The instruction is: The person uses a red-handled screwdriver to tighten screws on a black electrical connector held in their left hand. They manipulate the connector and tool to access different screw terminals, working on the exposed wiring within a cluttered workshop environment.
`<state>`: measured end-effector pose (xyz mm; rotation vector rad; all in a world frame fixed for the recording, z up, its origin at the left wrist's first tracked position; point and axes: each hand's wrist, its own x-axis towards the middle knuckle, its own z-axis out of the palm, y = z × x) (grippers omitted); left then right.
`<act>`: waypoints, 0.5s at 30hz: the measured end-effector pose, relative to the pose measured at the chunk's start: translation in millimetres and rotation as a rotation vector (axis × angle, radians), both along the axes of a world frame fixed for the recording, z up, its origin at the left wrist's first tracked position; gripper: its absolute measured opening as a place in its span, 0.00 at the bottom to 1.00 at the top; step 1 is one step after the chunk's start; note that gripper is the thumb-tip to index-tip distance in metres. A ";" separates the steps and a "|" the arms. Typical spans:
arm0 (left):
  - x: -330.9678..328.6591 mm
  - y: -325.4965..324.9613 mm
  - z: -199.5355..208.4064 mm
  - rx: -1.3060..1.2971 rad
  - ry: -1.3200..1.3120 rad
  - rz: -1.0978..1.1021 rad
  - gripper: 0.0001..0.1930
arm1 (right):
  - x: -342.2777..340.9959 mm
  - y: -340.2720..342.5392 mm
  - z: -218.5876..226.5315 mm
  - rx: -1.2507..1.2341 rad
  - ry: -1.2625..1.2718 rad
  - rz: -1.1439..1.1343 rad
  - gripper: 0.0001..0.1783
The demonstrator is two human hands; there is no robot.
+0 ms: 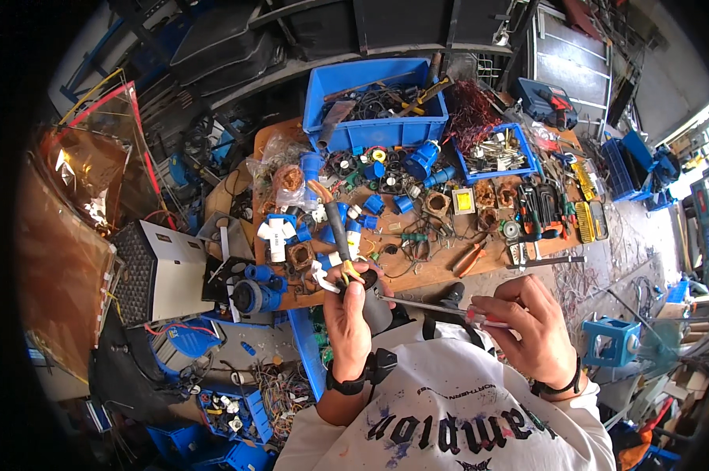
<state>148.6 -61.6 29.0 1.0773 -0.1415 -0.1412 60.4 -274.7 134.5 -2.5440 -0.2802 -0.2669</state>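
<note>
My left hand (349,328) is wrapped round a dark grey cylindrical housing (379,314) with an open, hollow top, held in front of my chest just off the table's near edge. A thick black cable (336,224) with yellow-green wire ends rises beside my left thumb; whether it joins the housing is hidden. A screwdriver (429,305) with a long metal shaft and a partly red, clear-looking handle is pinched in the fingers of my right hand (537,330). Its tip reaches the right side of the housing, near the upper rim.
On the wooden table (441,255) lie blue plugs, white fittings, scrap and hand tools. A large blue crate (378,133) of cables stands at the back, beside a blue tray (496,172) of metal parts. A pale box (166,271) stands left; blue bins (241,439) sit low.
</note>
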 end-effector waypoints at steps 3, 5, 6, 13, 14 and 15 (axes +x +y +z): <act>-1.6 -1.3 -4.3 -0.003 0.009 -0.006 0.12 | -5.4 0.9 -3.8 0.062 0.169 -0.038 0.20; -1.6 -2.2 -4.0 0.002 0.014 -0.002 0.12 | -8.7 0.1 -2.1 0.145 0.349 -0.029 0.18; -1.9 -3.1 -3.6 0.005 0.018 -0.001 0.12 | -9.0 -0.5 -0.5 0.150 0.337 -0.010 0.18; -3.5 -15.8 -3.9 0.000 0.007 0.014 0.12 | -5.8 -14.8 -4.8 0.098 0.158 0.040 0.18; -4.0 -19.0 -3.3 -0.004 0.011 0.013 0.12 | -6.1 -18.3 -5.9 0.086 0.121 0.042 0.19; -4.5 -22.0 -2.7 -0.006 0.011 0.017 0.13 | -6.6 -22.4 -8.3 0.113 0.092 0.022 0.19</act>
